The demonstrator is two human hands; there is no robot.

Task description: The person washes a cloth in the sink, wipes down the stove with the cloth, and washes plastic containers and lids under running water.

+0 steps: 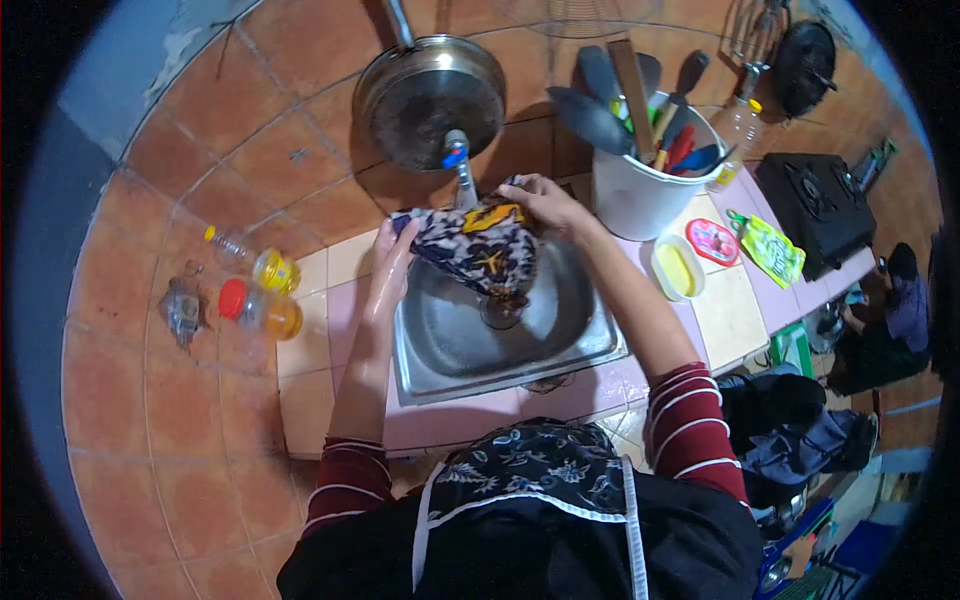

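Observation:
A wet-looking patterned cloth (470,245), dark blue, white and yellow, hangs stretched between my two hands above the steel sink (440,340). My left hand (391,252) grips its left end, fingers closed. At the upper right, my right hand (548,203) pinches the other end. The cloth's lower part droops toward the drain. Just behind it stands the faucet (463,175) with a blue handle; its spout end is partly hidden by the cloth. I cannot make out whether water is running.
Right of the sink are a white bucket (640,195) of utensils, a tub with a yellow sponge or soap (678,270), a green pouch (772,250) and a black stove (815,205). Bottles (270,308) stand at left. A pan (430,105) hangs behind. Another person (890,310) is far right.

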